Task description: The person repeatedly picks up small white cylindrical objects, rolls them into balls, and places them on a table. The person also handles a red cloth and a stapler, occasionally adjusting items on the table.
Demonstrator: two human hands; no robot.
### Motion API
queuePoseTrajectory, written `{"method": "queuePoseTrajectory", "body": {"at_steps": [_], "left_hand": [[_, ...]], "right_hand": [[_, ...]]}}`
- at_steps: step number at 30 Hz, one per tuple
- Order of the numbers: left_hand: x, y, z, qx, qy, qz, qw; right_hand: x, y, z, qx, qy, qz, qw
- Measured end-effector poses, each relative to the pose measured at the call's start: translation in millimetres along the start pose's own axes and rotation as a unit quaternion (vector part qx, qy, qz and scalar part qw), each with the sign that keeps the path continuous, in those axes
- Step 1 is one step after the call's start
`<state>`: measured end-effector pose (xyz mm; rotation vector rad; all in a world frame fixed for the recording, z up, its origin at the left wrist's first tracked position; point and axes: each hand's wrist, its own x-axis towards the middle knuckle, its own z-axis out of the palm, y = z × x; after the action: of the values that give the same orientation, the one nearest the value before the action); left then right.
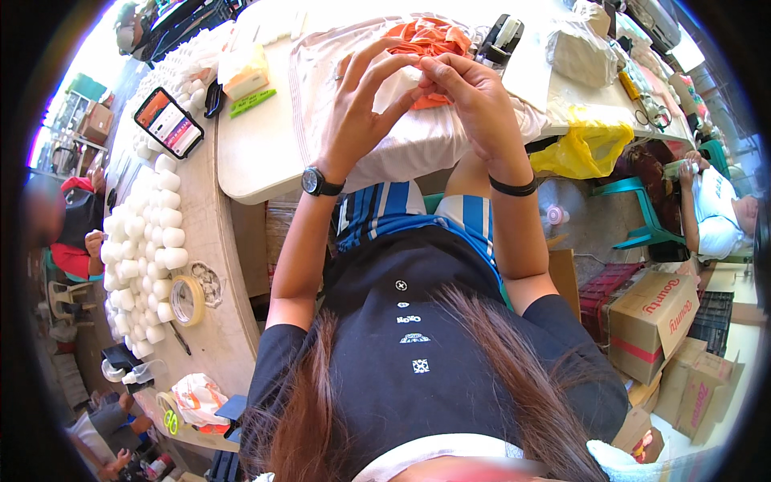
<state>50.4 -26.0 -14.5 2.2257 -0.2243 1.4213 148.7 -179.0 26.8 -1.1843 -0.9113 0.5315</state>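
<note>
My left hand (360, 100) is raised over the table with its fingers spread and curved. The tips of its index finger and thumb come close to the right fingertips, with a gap between them, and I see nothing held there. My right hand (474, 100) has thumb and index finger pressed together in a pinch; whatever lies between them is too small to make out. Behind and below the fingertips is a bunched orange cloth (434, 36). Pale pink-white fabric (321, 60) spreads under both hands and hangs over the table's front edge.
Many white cup-shaped pieces (148, 249) crowd the left table beside a tape roll (187, 300). A phone (168, 122) stands near a green box (253, 103). Yellow plastic (590, 149) and scissors (658, 118) lie right. Cardboard boxes (650, 321) and other people (719, 209) are around.
</note>
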Motion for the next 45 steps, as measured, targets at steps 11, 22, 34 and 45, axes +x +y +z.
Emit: {"method": "queuePoseTrajectory", "body": {"at_steps": [11, 22, 34, 45], "left_hand": [[1, -13, -17, -0.048, -0.048, -0.027, 0.997], [8, -9, -7, 0.004, -0.075, -0.036, 0.997], [8, -4, -10, 0.018, -0.028, -0.021, 0.999], [-1, 4, -7, 0.040, 0.096, -0.089, 0.991]], "right_hand": [[0, 37, 0, 0.008, -0.048, -0.020, 0.999], [7, 23, -9, -0.239, -0.043, 0.010, 0.970], [7, 49, -26, -0.284, -0.057, 0.015, 0.957], [58, 88, -140, -0.294, 0.458, 0.054, 0.837]]}}
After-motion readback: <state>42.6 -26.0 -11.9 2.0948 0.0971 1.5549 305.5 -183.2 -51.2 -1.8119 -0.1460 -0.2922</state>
